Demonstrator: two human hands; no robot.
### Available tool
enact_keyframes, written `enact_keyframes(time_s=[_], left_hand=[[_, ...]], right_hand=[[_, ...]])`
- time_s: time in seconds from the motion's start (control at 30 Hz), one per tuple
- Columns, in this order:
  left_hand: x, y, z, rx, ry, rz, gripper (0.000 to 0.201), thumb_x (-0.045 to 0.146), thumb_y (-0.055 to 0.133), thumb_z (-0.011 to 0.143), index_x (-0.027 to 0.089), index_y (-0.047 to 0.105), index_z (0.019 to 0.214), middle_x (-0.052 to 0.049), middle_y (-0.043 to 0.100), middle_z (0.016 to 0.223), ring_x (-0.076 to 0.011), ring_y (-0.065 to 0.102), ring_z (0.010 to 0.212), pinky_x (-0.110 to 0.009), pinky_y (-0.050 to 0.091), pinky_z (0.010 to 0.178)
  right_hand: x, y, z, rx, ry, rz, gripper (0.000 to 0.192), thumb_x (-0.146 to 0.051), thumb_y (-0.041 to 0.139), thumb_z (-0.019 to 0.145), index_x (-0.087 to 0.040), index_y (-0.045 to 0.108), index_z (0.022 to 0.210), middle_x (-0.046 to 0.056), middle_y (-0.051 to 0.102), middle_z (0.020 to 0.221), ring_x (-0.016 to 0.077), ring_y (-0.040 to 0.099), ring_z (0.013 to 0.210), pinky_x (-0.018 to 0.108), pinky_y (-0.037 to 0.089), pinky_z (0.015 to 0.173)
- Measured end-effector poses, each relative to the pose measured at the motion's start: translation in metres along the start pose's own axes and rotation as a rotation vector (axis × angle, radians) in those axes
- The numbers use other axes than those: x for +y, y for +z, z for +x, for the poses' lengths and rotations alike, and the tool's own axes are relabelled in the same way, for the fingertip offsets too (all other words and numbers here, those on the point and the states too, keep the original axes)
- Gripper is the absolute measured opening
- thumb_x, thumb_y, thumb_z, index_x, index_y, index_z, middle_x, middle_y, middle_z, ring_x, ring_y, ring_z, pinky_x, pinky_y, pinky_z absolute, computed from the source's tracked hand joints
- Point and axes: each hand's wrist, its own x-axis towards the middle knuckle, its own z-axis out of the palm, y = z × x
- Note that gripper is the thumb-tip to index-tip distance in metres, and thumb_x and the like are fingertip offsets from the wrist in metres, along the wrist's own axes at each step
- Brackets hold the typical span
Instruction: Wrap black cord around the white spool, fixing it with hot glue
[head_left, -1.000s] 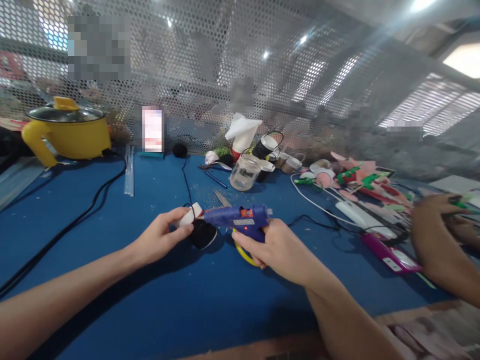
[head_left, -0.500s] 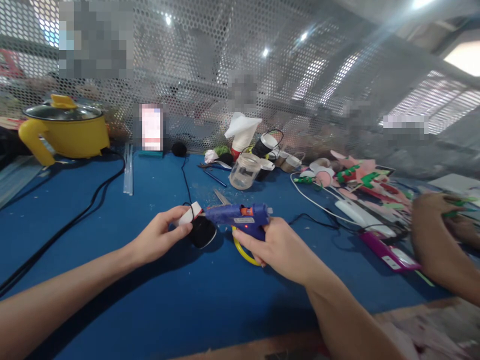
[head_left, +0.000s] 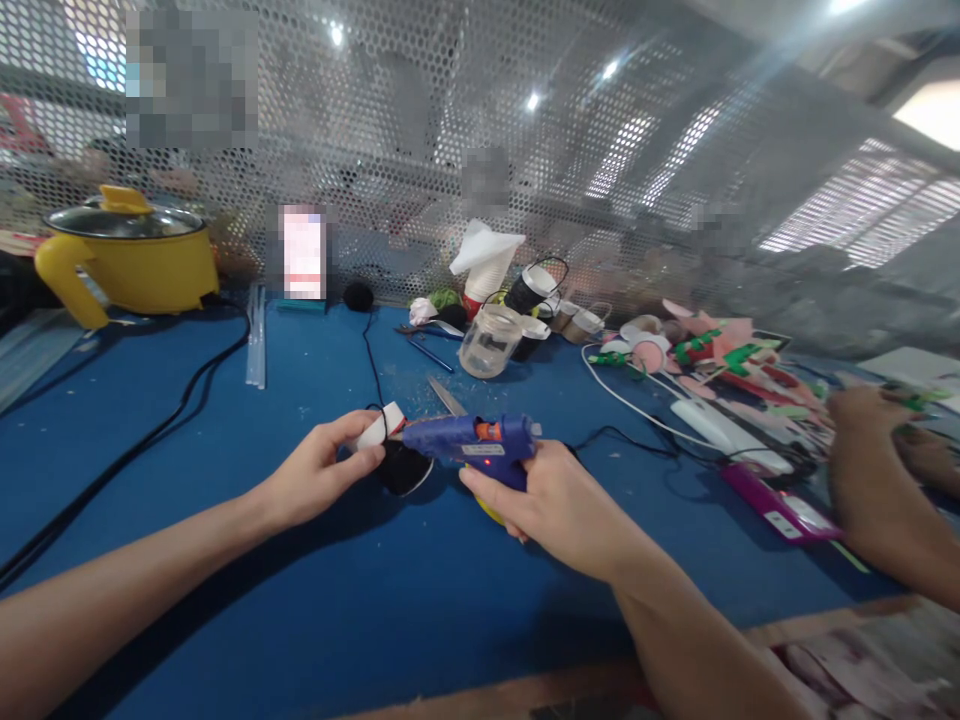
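My left hand [head_left: 330, 465] is closed on a small paper cup [head_left: 406, 466] partly wrapped in black yarn, tilted on its side above the table. From the cup a strand of black yarn [head_left: 373, 355] runs back to a black yarn ball [head_left: 358, 296]. A blue hot glue gun [head_left: 480, 442] with a small red light is gripped in my right hand [head_left: 551, 500]. Its nozzle points left and reaches the cup's edge by my left fingers; whether it touches I cannot tell. Scissors [head_left: 445, 396] with yellow handles lie under the gun, mostly covered by it and my hand.
A yellow electric pot [head_left: 142, 265], clear glue sticks [head_left: 256, 340] and a lit phone [head_left: 303, 255] stand at the back left. A clear plastic jar [head_left: 489, 343] is behind the scissors. To the right lie pink paper flowers [head_left: 720, 350], a purple power strip [head_left: 780, 505] and another person's arm [head_left: 877, 480].
My right hand has brought the glue gun slightly left and down, so the nozzle is closer over the cup. More of the yellow scissor handle is covered. The left hand stays in place.
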Motion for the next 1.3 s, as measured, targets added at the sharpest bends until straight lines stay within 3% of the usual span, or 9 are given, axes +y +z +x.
enact_keyframes(time_s=[0.3, 0.53, 0.73, 0.9, 1.07, 1.3], left_hand=[[-0.0035, -0.0007, -0.0005, 0.021, -0.007, 0.02, 0.019, 0.03, 0.044, 0.078, 0.014, 0.054, 0.074, -0.003, 0.053, 0.084, -0.0155, 0.048, 0.075, -0.027, 0.039, 0.071], [-0.0055, -0.0012, -0.0012, 0.034, -0.003, 0.016, 0.02, 0.029, 0.046, 0.077, 0.013, 0.057, 0.078, -0.004, 0.057, 0.085, -0.0184, 0.052, 0.08, -0.028, 0.04, 0.076], [-0.0065, -0.0009, -0.0014, 0.043, -0.017, 0.017, 0.022, 0.03, 0.047, 0.076, 0.013, 0.059, 0.082, -0.005, 0.058, 0.089, -0.0194, 0.051, 0.083, -0.03, 0.04, 0.078], [-0.0073, -0.0006, -0.0014, 0.044, -0.021, 0.022, 0.022, 0.029, 0.046, 0.076, 0.013, 0.059, 0.082, -0.005, 0.058, 0.09, -0.0189, 0.051, 0.081, -0.03, 0.04, 0.077], [-0.0067, -0.0009, -0.0015, 0.038, -0.019, 0.019, 0.021, 0.03, 0.046, 0.076, 0.013, 0.059, 0.08, -0.005, 0.058, 0.089, -0.0192, 0.052, 0.083, -0.03, 0.04, 0.078], [-0.0066, -0.0013, -0.0015, 0.045, -0.04, 0.007, 0.021, 0.031, 0.046, 0.076, 0.014, 0.057, 0.078, -0.005, 0.058, 0.088, -0.0192, 0.052, 0.082, -0.028, 0.04, 0.078]], right_hand=[[0.0026, -0.0036, 0.0003, -0.005, 0.012, 0.013, 0.036, -0.033, 0.048, 0.076, -0.019, 0.038, 0.045, -0.004, 0.045, 0.036, 0.0081, 0.045, 0.034, 0.02, 0.04, 0.041], [0.0069, -0.0058, 0.0013, 0.02, -0.015, 0.002, 0.041, -0.034, 0.047, 0.078, -0.019, 0.036, 0.041, -0.003, 0.045, 0.035, 0.0075, 0.045, 0.034, 0.019, 0.04, 0.042], [0.0045, -0.0055, 0.0002, -0.037, 0.019, 0.038, 0.039, -0.035, 0.047, 0.077, -0.018, 0.039, 0.043, -0.003, 0.045, 0.036, 0.0075, 0.044, 0.035, 0.019, 0.04, 0.039], [0.0045, -0.0053, 0.0, 0.019, 0.023, 0.027, 0.036, -0.035, 0.049, 0.075, -0.018, 0.04, 0.045, -0.004, 0.044, 0.035, 0.0072, 0.043, 0.033, 0.018, 0.039, 0.039], [0.0029, -0.0049, -0.0006, -0.034, 0.029, 0.042, 0.038, -0.035, 0.047, 0.076, -0.018, 0.039, 0.043, -0.003, 0.045, 0.036, 0.0081, 0.044, 0.035, 0.02, 0.04, 0.04], [0.0061, -0.0076, 0.0026, 0.001, -0.028, 0.043, 0.043, -0.032, 0.046, 0.078, -0.019, 0.035, 0.039, -0.003, 0.043, 0.034, 0.0067, 0.042, 0.033, 0.019, 0.039, 0.041]])
